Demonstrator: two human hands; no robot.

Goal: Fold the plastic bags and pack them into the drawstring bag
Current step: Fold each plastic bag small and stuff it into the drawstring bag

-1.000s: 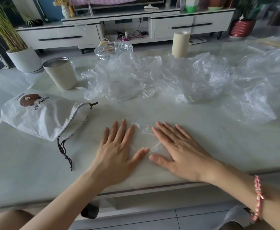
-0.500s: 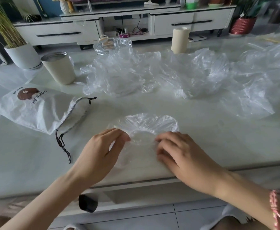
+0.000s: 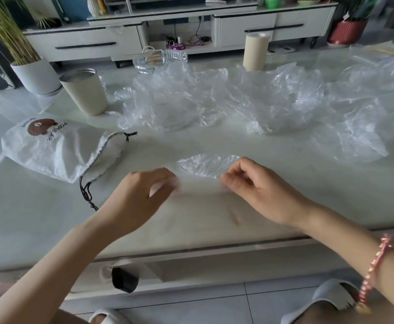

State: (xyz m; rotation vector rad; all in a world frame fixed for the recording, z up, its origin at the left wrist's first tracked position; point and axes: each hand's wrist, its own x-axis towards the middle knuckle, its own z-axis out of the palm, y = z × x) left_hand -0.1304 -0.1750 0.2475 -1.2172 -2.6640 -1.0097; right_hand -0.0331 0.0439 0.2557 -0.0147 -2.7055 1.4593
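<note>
Pinching a clear plastic bag (image 3: 203, 168) by its two ends at frame centre, a person's left hand (image 3: 140, 199) and right hand (image 3: 261, 192) curl above the table (image 3: 27, 218). The drawstring bag (image 3: 55, 148) lies at left; loose plastic bags (image 3: 214, 101) sprawl across the upper centre, beside a beige cup (image 3: 85, 92).

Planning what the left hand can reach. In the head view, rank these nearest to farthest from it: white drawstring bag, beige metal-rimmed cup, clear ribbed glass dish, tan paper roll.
From the left hand:
1. White drawstring bag, just to its left.
2. Beige metal-rimmed cup, farther back, left.
3. Clear ribbed glass dish, far edge, centre.
4. Tan paper roll, far edge, right.
</note>
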